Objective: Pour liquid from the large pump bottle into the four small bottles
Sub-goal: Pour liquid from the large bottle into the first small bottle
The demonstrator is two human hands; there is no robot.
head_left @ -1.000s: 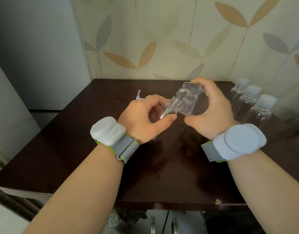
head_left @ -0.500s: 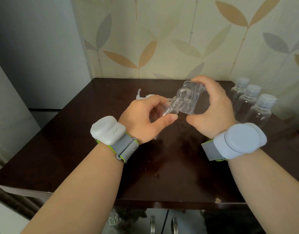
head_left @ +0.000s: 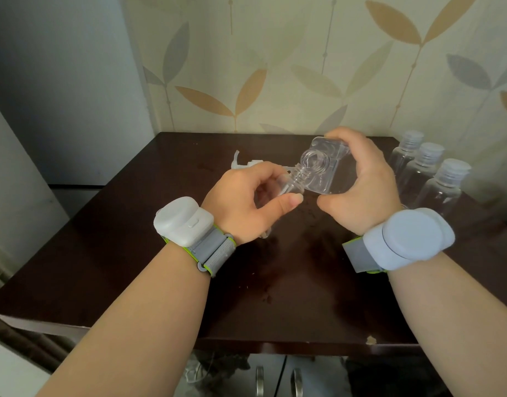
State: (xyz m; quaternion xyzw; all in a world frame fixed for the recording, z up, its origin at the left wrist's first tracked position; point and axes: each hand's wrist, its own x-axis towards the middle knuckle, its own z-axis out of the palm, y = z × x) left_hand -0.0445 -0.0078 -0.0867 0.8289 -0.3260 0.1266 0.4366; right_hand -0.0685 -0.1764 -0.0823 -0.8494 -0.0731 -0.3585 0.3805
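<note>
Pouring step in hand. Right hand (head_left: 358,184) grips the large pump bottle (head_left: 321,170), tilted, open neck against the mouth of the small bottle (head_left: 286,186) gripped in the left hand (head_left: 246,199), above mid-worktop (head_left: 132,253). 3 capped small bottles (head_left: 427,179) stand far right. Detached pump head (head_left: 246,163) lies behind. Next move likely calls for steady tilt, mouths aligned.

This looks like a room in a home. Cream wallpaper printed with tan and grey leaves (head_left: 275,67) covers the back wall, and a dark brown, glossy wooden desk (head_left: 132,253) with a chipped front edge stands pushed against it. Beneath the desk, cabinet doors with metal handles (head_left: 276,381) show.
</note>
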